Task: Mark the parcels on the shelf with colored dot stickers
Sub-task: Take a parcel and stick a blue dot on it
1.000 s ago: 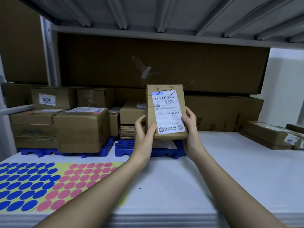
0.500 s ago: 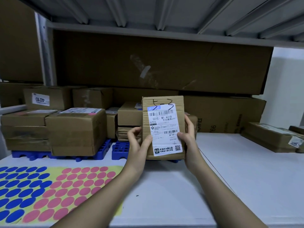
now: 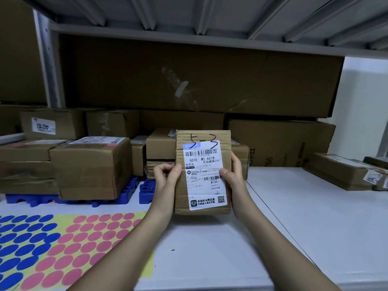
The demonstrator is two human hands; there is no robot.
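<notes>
Flat brown cardboard parcel (image 3: 202, 173) with white shipping label: upright above white shelf (image 3: 294, 217), I see both hands' grip, left (image 3: 165, 177), right (image 3: 234, 175), clamped on edges. Risk: releasing one hand for the dot-sticker sheet (image 3: 63, 248) tips it.

Two hands are in view, a left hand (image 3: 165, 181) and a right hand (image 3: 234, 177), and together they hold one upright parcel (image 3: 202, 173) bearing one white shipping label (image 3: 203, 175). Two sticker sheets lie at the near left: one of blue dots (image 3: 23, 244) and one of pink dots (image 3: 84, 244); the dots run off the frame, so their number cannot be told. Two blue pallets (image 3: 144, 189) show under the far stacks. The other boxes overlap too much to count exactly.
</notes>
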